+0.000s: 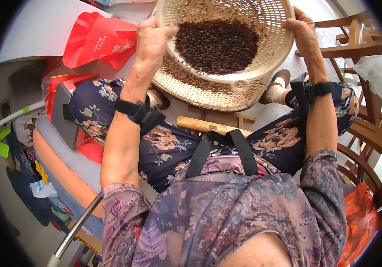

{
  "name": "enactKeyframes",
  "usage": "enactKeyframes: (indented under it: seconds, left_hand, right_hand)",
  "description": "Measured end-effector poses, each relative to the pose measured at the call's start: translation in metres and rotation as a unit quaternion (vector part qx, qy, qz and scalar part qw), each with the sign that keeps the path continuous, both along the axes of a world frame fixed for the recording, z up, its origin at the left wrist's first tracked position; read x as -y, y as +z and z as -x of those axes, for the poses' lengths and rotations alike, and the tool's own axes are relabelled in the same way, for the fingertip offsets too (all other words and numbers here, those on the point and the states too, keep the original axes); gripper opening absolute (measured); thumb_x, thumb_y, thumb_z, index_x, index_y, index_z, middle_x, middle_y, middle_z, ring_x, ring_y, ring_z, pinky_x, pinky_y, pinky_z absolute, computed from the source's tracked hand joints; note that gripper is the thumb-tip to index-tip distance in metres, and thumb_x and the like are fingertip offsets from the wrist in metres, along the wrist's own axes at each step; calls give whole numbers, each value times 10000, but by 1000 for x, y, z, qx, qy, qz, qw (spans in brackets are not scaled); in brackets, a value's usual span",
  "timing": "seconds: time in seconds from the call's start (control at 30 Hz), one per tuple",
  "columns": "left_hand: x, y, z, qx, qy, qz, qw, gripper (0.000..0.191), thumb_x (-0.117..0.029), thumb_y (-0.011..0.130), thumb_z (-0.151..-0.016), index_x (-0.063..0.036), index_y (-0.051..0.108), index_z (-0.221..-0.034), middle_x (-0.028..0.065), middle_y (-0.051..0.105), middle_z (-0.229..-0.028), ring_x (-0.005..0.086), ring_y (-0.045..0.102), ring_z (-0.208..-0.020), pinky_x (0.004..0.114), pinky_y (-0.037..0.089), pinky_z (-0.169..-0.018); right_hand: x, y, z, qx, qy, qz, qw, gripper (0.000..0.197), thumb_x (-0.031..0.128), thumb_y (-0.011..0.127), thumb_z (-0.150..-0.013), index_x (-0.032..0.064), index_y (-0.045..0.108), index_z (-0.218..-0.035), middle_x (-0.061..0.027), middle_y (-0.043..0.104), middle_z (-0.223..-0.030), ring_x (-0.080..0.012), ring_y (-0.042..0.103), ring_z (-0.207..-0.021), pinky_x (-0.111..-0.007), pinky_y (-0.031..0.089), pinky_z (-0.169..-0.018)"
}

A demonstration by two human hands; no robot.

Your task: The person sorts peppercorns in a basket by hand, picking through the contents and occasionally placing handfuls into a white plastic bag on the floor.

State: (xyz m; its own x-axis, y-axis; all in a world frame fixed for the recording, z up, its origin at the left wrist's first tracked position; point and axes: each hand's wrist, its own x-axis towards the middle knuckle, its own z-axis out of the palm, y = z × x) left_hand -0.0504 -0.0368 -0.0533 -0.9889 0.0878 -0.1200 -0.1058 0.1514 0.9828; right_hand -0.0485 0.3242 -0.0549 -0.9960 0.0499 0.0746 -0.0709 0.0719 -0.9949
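A cream plastic sieve basket (pixel 241 86) is held up by its rim between both hands. My left hand (pixel 152 40) grips the rim at the left, thumb over the edge, and my right hand (pixel 301 30) grips it at the right. Inside lie many small dark reddish-brown seeds or beans (pixel 216 46), slightly blurred. Beneath the basket, a woven bamboo tray (pixel 207 98) sits between the feet, with finer brown bits (pixel 191 75) spread over it. The basket hides much of the tray.
Wooden chairs (pixel 361 50) stand at the right, near my right forearm. A red bag (pixel 100 40) lies at the upper left beside a white surface (pixel 44 30). A wooden bar (pixel 207 125) crosses between the legs. Folded cloths (pixel 67 160) and a metal rail (pixel 77 230) are at the left.
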Motion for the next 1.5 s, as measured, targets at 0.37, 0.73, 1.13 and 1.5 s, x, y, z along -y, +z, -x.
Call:
enactKeyframes:
  seconds: [0.37,0.73,1.13,1.5]
  left_hand:
    - [33,-6,27,3,97,14,995,152,46,576,-774,73,606,-920,117,643,-769,164,616,-634,290,514,-579]
    - [57,-13,39,-4,96,-9,995,168,32,559,-771,83,612,-922,131,653,-807,190,627,-648,301,513,-602]
    - [64,1,38,16,86,0,996,188,61,550,-775,94,615,-949,163,665,-860,207,654,-702,320,539,-669]
    - [78,-28,40,69,88,25,993,215,37,558,-766,79,627,-965,138,670,-853,200,659,-720,327,538,-684]
  right_hand:
    - [44,-12,-10,63,13,28,998,465,-2,583,-666,-15,604,-1130,-45,631,-863,-100,573,-668,-211,521,-638]
    - [74,-8,-26,92,36,35,995,468,8,604,-668,-6,597,-1136,-32,627,-821,-92,578,-641,-231,528,-619]
    - [92,-11,-33,108,53,3,993,472,9,595,-650,-5,603,-1122,-28,608,-778,-92,582,-626,-223,545,-599]
    - [81,-5,-26,96,92,-14,991,329,48,611,-693,-13,618,-1016,-23,595,-728,-97,561,-584,-216,509,-566]
